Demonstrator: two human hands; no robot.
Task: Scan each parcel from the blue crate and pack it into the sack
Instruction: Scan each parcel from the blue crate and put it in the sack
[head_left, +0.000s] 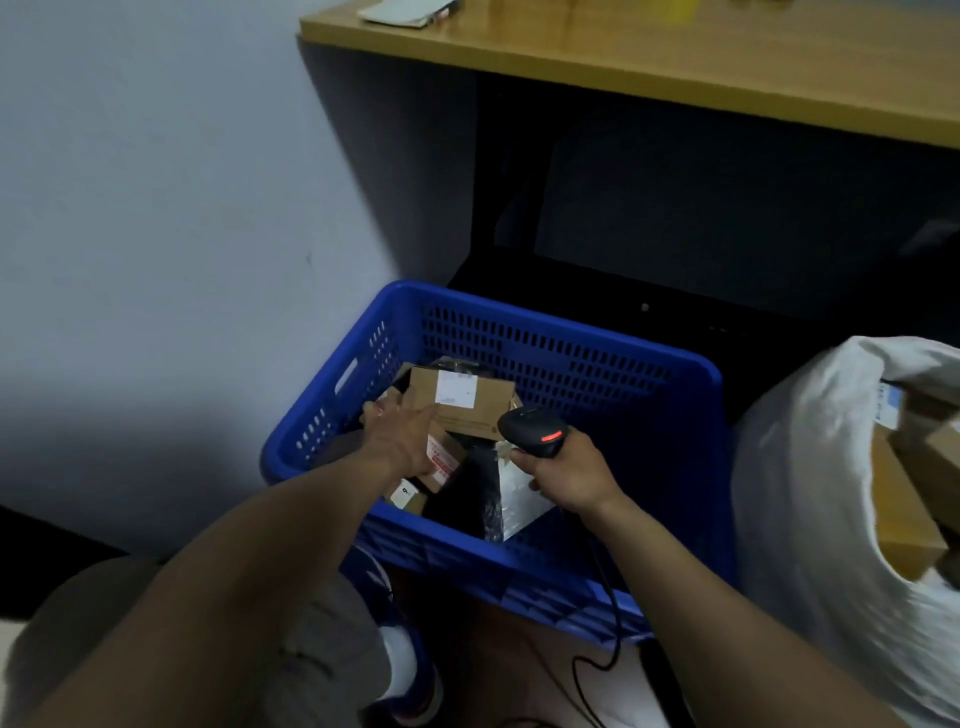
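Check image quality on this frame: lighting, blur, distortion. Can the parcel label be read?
Head view: dim, bluish light, space under the wooden desk top nearly black; left hand and brown cardboard parcel softly blurred, its white label unreadable; wide-angle stretch toward the bottom corners; red light on the black handheld scanner in the right hand glows clearly.

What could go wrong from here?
The brown cardboard box that the left hand reaches for sits tilted on other parcels and could slide. The cord of the black handheld scanner in the right hand crosses the rim of the blue plastic crate and may snag. The white sack looks full.
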